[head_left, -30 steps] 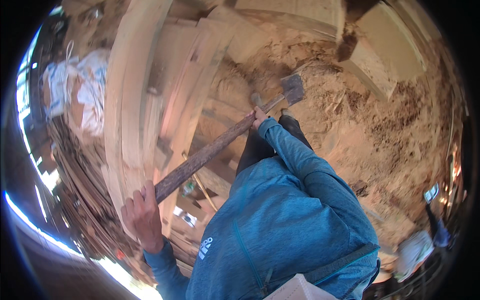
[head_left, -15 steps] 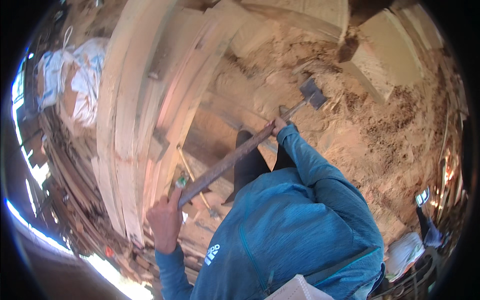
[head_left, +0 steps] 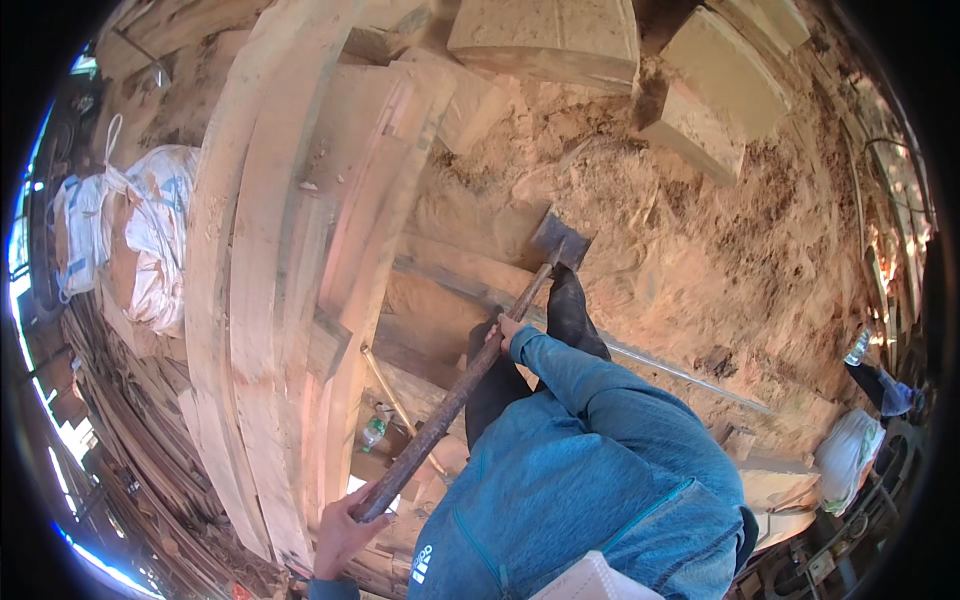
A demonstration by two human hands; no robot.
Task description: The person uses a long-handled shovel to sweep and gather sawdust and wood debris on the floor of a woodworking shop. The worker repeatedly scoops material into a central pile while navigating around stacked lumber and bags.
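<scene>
A shovel [head_left: 445, 410] with a long, dark wooden handle runs diagonally in front of my body. My left hand [head_left: 343, 533] is closed around the handle's rear end, low on the left. Farther up, my right hand [head_left: 508, 330] grips the handle near the blade. The flat dark metal blade [head_left: 562, 243] rests on or just above the sawdust [head_left: 640, 270], beyond my knee; I cannot tell if it touches. No load shows clearly on it. My right arm is bent across my front in a blue sleeve.
Long stacked boards [head_left: 265, 260] rise on the left. Thick timber blocks [head_left: 545, 45] lie at the far side. A thin wooden stick [head_left: 385, 385] and a green-labelled bottle [head_left: 373, 433] are beside my leg. White sacks [head_left: 160, 230] stand far left; a pale bag [head_left: 848, 455] sits right.
The shovel has come back toward me and leftward, both hands moving with it. Its blade is now closer to my legs. My view has shifted slightly as well.
</scene>
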